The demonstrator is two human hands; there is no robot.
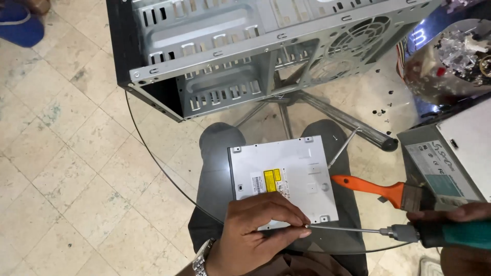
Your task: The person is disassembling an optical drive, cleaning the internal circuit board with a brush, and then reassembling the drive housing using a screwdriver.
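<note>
The left hand (255,232) is closed on the near edge of the drive (283,179), its fingertips pinched at the screwdriver (409,234) tip, where a screw seems to be steadied, though it is too small to tell. The right hand (463,230), mostly out of view at the right edge, is wrapped around the screwdriver's teal handle; the shaft is held level toward the drive's near side. The drive lies flat, label up, on the round glass bench (153,148), just in front of the person's lap. An orange-handled brush (376,189) lies just beside the drive, a power supply (450,158) beyond it. The empty case (245,51) stands behind, with loose screws (381,110) scattered near it. By the look of it, the drive is already out of the case and its side screws are now being worked; how many are left cannot be told.
</note>
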